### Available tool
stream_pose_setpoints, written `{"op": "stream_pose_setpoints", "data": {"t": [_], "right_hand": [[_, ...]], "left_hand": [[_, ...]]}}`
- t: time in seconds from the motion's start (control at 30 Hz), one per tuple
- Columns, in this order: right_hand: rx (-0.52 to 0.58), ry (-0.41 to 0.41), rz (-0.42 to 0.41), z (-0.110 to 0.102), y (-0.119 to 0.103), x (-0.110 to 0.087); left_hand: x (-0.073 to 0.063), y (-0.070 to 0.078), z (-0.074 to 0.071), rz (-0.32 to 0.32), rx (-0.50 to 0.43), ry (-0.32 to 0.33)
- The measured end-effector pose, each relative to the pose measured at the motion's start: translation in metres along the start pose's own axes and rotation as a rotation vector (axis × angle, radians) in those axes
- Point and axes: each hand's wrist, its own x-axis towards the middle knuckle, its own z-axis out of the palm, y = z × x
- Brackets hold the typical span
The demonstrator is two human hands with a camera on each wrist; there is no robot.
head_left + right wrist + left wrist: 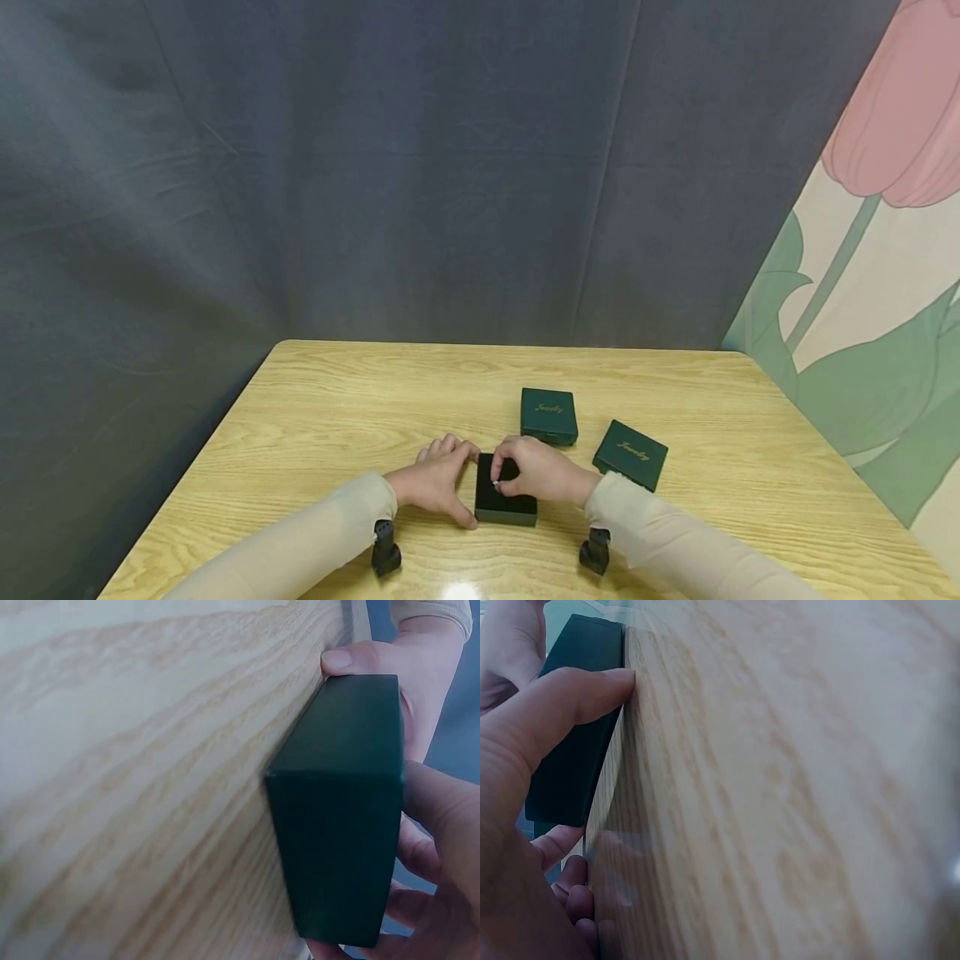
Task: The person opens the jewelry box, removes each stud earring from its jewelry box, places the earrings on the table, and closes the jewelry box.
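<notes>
In the head view, a dark green jewelry box [506,517] with a black lining sits lidless near the table's front. My left hand [433,482] holds it at its left side, thumb by the front corner and index finger by the back corner. The left wrist view shows that thumb against the green box wall [574,769], with the other fingers curled beyond it. Over the lining, my right hand [536,471] pinches a small shiny silver piece [496,482] between thumb and index finger. Fingers hide most of this piece. In the right wrist view, the box [334,847] covers the pinch.
A closed green box [549,412] with gold lettering stands behind the right hand. Right of it, a green lid [632,454] with similar lettering lies at an angle by the right wrist. The wooden table [360,392] ends at a dark curtain [450,208].
</notes>
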Motion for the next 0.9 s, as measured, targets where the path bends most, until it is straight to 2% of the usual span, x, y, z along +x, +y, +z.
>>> {"op": "stream_pose_setpoints", "data": {"t": [0.7,0.9], "right_hand": [[0.054,0.002,-0.007,-0.004,-0.001,-0.001],[0.094,0.060,-0.028,-0.012,0.000,-0.005]], "left_hand": [[0.000,0.002,-0.001,-0.008,0.006,-0.004],[0.000,0.002,0.000,-0.012,0.006,-0.003]]}}
